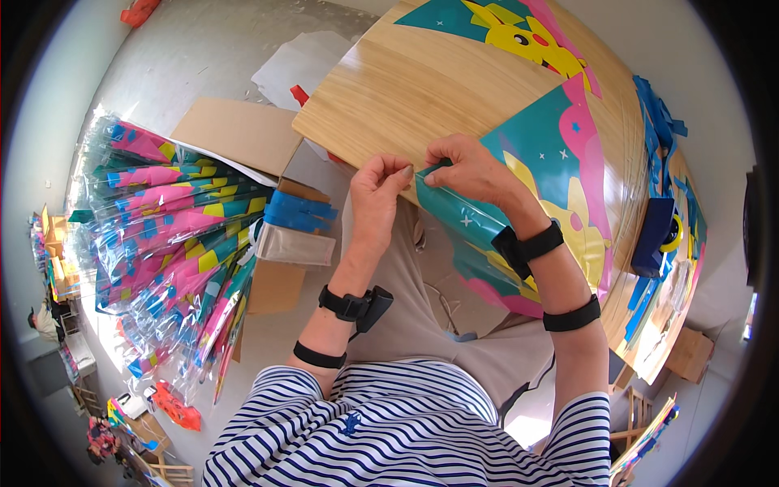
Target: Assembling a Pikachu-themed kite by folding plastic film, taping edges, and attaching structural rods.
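Because the wooden table (389, 89) comes close to the person's legs (398, 300), its near edge can carry what is handled; at the left, a big pile of packs (182, 284) in clear plastic spreads out from the cardboard box (239, 134), probably because they are too long for it; the coloured sheet (523, 150), blue-green with pink border and yellow figure, lies partly on the table, and its near part hangs above the legs, which seems to bring one corner between both hands; a second sheet (442, 20) lies at the far side; blue strips (656, 118) and a dark blue holder (649, 239) are at the right, perhaps to leave the middle free.

The right hand (469, 170) has thumb and forefinger closed on the sheet's corner; the left hand (380, 195) faces it, with these two fingertips together just beside that corner, but whether they pinch something, I cannot tell; the second sheet is cut off by the upper border; the right forearm (572, 276) covers part of the figure; shine on the plastic makes the packs difficult to count.
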Demonstrator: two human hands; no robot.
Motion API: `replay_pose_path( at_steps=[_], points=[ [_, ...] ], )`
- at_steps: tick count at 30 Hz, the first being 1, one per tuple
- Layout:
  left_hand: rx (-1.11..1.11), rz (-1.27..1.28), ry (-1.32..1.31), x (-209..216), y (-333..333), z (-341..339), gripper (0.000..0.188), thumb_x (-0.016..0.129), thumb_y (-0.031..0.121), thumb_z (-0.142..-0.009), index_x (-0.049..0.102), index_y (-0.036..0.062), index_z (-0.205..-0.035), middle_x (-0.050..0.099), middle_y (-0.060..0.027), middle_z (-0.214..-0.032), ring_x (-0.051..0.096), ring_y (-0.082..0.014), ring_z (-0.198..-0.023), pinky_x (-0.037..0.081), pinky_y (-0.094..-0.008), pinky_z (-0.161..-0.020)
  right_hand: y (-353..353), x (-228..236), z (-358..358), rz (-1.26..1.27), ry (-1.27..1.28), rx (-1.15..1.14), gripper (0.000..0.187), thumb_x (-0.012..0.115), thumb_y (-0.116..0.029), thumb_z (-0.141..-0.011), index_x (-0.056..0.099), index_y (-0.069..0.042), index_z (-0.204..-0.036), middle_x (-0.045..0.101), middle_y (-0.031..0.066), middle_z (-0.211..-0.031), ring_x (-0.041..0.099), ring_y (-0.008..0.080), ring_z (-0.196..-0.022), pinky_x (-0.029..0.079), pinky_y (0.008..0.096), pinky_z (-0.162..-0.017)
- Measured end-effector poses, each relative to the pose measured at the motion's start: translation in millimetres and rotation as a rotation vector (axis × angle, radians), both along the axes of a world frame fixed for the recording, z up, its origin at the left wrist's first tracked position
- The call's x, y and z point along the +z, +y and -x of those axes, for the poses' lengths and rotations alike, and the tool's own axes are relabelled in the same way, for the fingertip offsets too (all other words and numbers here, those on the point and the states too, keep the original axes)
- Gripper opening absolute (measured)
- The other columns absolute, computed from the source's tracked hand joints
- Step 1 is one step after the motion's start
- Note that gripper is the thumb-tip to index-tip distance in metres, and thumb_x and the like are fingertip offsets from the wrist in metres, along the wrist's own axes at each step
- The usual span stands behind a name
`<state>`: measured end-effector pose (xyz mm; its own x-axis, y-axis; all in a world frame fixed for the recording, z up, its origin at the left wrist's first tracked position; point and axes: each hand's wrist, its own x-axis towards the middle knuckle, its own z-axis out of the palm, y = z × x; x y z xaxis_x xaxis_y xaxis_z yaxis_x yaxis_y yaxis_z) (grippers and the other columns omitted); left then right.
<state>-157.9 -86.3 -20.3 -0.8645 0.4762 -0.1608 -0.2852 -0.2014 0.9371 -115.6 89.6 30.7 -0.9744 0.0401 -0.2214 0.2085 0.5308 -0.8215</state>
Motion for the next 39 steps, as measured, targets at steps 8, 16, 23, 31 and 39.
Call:
replay_pose_path(
  at_steps=[8, 16, 23, 31, 39],
  points=[
    [-0.041, -0.056, -0.047, 5.1, -1.8, -5.7, 0.010, 0.057, 0.000, -0.089, 0.064, -0.0027, -0.094, 0.064, -0.0041, -0.084, 0.059, -0.0113, -0.078, 0.047, -0.0249, -0.074, 0.3, 1.4, -0.2, 0.012, -0.012, -0.012, 0.018, 0.070, -0.010, -0.073, 0.062, 0.003, -0.082, 0.060, 0.0106, -0.073, 0.058, 0.0188, -0.072, 0.046, 0.0338, -0.065],
    [-0.082, -0.055, -0.067, 4.9, -4.0, -6.8, 0.009, 0.060, 0.005, -0.090, 0.065, -0.0019, -0.094, 0.065, -0.0041, -0.084, 0.059, -0.0113, -0.077, 0.048, -0.0249, -0.074, -0.5, 2.4, -1.2, 0.008, -0.021, -0.033, 0.019, 0.070, -0.011, -0.073, 0.062, 0.004, -0.082, 0.061, 0.0107, -0.074, 0.058, 0.0187, -0.073, 0.046, 0.0337, -0.066],
    [-0.094, -0.039, -0.055, 4.5, -4.4, -9.8, 0.011, 0.065, 0.010, -0.092, 0.065, -0.0004, -0.092, 0.065, -0.0039, -0.082, 0.059, -0.0116, -0.075, 0.048, -0.0252, -0.072, -2.1, 2.5, -1.5, -0.009, 0.003, -0.018, 0.020, 0.069, -0.013, -0.076, 0.064, 0.003, -0.086, 0.064, 0.0121, -0.079, 0.061, 0.0201, -0.078, 0.048, 0.0340, -0.070],
    [-0.077, -0.046, -0.063, 3.2, -3.0, -9.6, 0.009, 0.064, 0.009, -0.091, 0.064, 0.0006, -0.088, 0.065, -0.0032, -0.080, 0.059, -0.0112, -0.074, 0.048, -0.0250, -0.072, -11.0, -5.6, 4.3, 0.031, 0.274, -0.030, 0.014, 0.062, -0.008, -0.075, 0.063, 0.006, -0.078, 0.064, 0.0210, -0.076, 0.061, 0.0319, -0.070, 0.048, 0.0399, -0.062],
    [-0.080, -0.040, -0.024, 0.9, -2.3, -9.5, 0.008, 0.062, 0.007, -0.091, 0.064, 0.0013, -0.085, 0.064, -0.0022, -0.079, 0.058, -0.0100, -0.073, 0.047, -0.0244, -0.071, -16.6, -16.6, 6.4, -0.023, 0.263, -0.039, 0.014, 0.059, -0.009, -0.078, 0.059, 0.005, -0.074, 0.061, 0.0219, -0.074, 0.057, 0.0340, -0.070, 0.045, 0.0419, -0.063]
  ],
)
